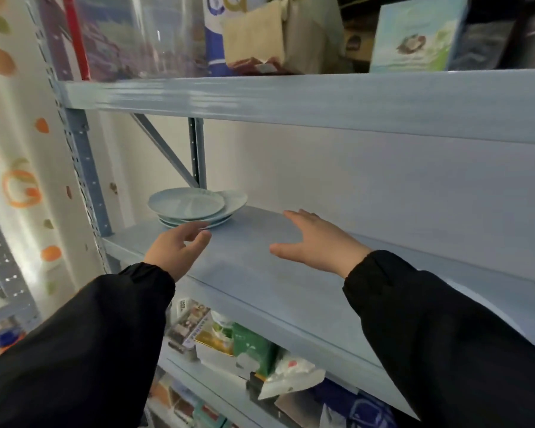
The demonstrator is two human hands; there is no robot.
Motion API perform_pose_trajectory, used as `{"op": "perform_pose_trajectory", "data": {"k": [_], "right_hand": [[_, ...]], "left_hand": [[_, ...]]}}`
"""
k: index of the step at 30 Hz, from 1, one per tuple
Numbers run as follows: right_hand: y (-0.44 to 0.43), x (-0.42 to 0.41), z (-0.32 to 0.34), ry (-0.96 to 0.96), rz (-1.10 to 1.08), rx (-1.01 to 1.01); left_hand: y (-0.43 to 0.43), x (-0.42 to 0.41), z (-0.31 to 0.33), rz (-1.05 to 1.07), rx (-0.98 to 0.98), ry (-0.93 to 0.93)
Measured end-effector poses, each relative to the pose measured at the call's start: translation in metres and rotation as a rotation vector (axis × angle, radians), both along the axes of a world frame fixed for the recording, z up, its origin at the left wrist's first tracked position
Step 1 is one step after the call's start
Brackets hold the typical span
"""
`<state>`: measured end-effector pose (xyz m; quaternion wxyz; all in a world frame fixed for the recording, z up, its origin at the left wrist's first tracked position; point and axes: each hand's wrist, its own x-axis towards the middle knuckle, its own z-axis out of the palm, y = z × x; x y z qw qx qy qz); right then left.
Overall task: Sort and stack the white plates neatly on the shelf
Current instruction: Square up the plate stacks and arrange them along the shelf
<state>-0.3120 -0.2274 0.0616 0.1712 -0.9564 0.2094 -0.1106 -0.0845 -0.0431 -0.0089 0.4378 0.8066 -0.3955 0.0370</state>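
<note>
A small pile of white plates (195,206) sits at the far left of the pale blue shelf (260,273), the plates shifted out of line with each other. My left hand (176,247) hovers just in front of the pile, fingers loosely curved, fingertips near the lowest plate's rim, holding nothing. To the right of the pile my right hand (315,242) is spread flat over the shelf board, fingers straight and pointing toward the plates. Both arms wear black sleeves.
The shelf's blue upright post (87,168) and a diagonal brace (164,149) stand left of and behind the plates. The upper shelf (291,100) carries boxes and bags. Packets and cartons (244,350) fill the shelf below. A patterned curtain (16,180) hangs at the left.
</note>
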Motion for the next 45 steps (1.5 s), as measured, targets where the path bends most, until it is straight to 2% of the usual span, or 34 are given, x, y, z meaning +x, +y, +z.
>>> {"op": "perform_pose_trajectory", "data": {"k": [7,17,22,27,40,45], "right_hand": [[0.018,0.099,0.002,-0.005,-0.002,-0.001],[0.005,0.191,-0.045,-0.131,-0.139,0.21],[-0.015,0.22,-0.055,-0.319,-0.28,0.385],[-0.033,0.249,-0.073,-0.361,-0.348,0.474],[-0.051,0.285,-0.099,-0.399,-0.291,0.379],[-0.043,0.293,-0.106,-0.221,-0.147,0.364]], "left_hand": [[0.02,0.087,0.004,0.003,-0.001,-0.006],[0.021,0.191,-0.006,0.026,-0.064,0.009],[-0.001,0.236,-0.021,0.074,-0.124,0.123],[-0.023,0.259,-0.031,0.025,-0.076,0.229],[-0.044,0.285,-0.049,-0.07,-0.084,0.273],[-0.048,0.291,-0.054,-0.078,0.082,0.139]]}}
